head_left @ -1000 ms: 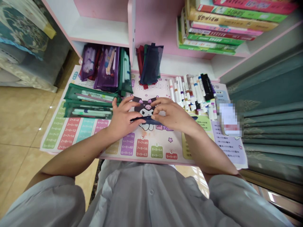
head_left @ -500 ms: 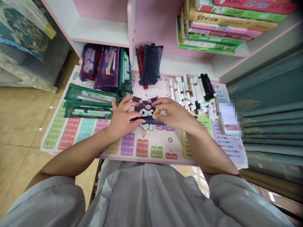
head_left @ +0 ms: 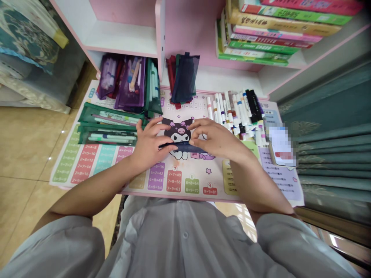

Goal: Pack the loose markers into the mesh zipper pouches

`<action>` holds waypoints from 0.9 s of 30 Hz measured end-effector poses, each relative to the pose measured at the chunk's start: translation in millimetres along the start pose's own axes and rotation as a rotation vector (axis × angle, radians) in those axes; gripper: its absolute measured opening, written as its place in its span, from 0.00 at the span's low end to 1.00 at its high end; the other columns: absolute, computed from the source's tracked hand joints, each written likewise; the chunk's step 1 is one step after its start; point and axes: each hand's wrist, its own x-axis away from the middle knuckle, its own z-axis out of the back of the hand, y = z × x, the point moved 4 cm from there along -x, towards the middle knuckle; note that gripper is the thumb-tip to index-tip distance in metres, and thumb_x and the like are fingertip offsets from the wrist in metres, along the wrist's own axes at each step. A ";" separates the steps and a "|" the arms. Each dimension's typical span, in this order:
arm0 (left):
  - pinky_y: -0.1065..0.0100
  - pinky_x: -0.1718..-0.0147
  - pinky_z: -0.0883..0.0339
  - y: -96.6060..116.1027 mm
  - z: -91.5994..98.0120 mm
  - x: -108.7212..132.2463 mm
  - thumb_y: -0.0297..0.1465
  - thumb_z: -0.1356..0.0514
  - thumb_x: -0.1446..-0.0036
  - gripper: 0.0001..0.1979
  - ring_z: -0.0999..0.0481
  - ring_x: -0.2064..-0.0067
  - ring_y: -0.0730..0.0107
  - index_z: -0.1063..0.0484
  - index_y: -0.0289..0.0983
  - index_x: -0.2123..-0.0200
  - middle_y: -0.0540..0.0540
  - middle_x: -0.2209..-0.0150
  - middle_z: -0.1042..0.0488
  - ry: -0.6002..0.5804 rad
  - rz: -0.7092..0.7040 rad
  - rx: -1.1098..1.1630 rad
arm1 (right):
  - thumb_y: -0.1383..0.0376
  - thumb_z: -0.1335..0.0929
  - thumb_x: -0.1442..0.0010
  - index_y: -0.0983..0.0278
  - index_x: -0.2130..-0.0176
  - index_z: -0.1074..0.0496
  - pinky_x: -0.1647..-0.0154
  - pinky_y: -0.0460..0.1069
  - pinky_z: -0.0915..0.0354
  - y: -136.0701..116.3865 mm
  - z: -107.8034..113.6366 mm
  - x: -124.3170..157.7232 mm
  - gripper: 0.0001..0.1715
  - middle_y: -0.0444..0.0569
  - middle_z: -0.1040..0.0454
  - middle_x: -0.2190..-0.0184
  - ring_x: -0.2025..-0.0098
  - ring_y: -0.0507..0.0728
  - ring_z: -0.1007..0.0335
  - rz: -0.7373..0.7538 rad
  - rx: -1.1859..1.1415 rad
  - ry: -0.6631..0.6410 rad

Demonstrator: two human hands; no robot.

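Slim dark navy pouch (head_left: 184, 147), flattened and lying crosswise, gripped at both ends by the left hand (head_left: 150, 146) and right hand (head_left: 216, 139), over a printed multiplication-table mat (head_left: 185, 185).

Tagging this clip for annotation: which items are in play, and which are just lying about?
In play:
flat dark navy pouch
left hand
right hand

Lying about:
green mesh pouches of pens
purple mesh pouches
white-barrelled markers
pink printed multiplication-table desk mat
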 end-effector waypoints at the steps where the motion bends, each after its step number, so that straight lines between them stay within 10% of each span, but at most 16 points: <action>1: 0.38 0.38 0.56 -0.3 -0.1 -0.1 0.45 0.32 0.44 0.11 0.32 0.37 0.47 0.20 0.45 0.71 0.47 0.51 0.21 -0.001 0.004 0.001 | 0.62 0.32 0.43 0.59 0.75 0.27 0.39 0.61 0.38 0.4 0.5 0.0 0.09 0.46 0.24 0.49 0.40 0.64 0.33 -0.005 0.001 -0.003; 27: 0.38 0.37 0.59 -1.1 1.2 -0.5 0.45 0.32 0.44 0.11 0.33 0.37 0.47 0.19 0.45 0.71 0.47 0.51 0.21 -0.020 0.030 0.007 | 0.63 0.32 0.44 0.59 0.74 0.26 0.39 0.61 0.38 7.2 7.9 1.1 0.09 0.46 0.24 0.49 0.42 0.63 0.31 -0.021 0.040 -0.015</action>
